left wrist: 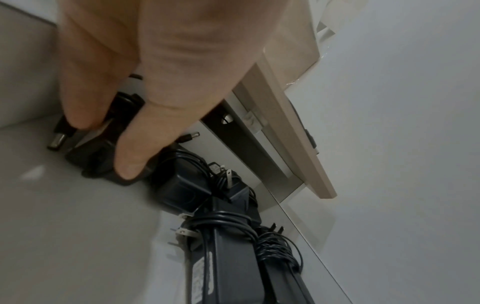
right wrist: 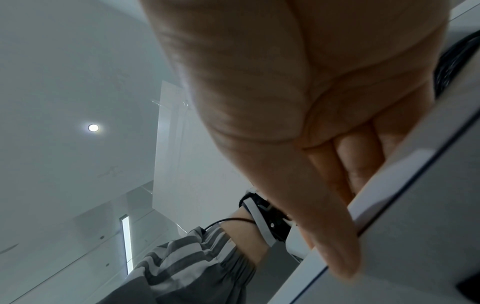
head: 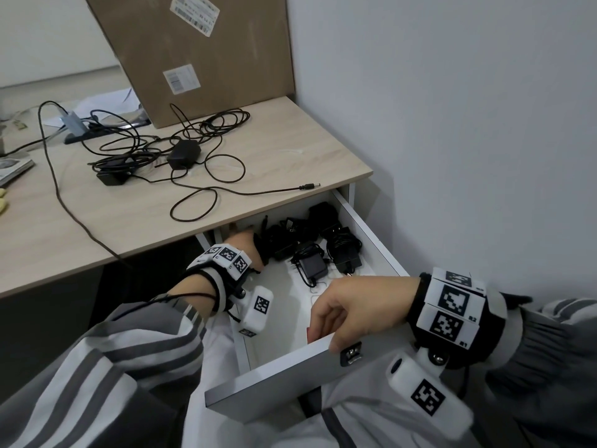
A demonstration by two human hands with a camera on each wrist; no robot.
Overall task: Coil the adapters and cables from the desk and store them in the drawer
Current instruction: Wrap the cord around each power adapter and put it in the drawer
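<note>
Reaching into the drawer (head: pixel 371 221), the left hand (left wrist: pixel 124 86) pinches a coiled adapter (left wrist: pixel 101 162) against its back left corner; the right hand (head: pixel 352 305) grips the drawer front, likely steadying it. Uncoiled cables (head: pixel 193 150) wait mid-counter (head: pixel 290 137).

Grey-and-white striped sleeves (head: pixel 97 367); black wrist straps (head: pixel 458 318) bearing square-coded white blocks.
</note>
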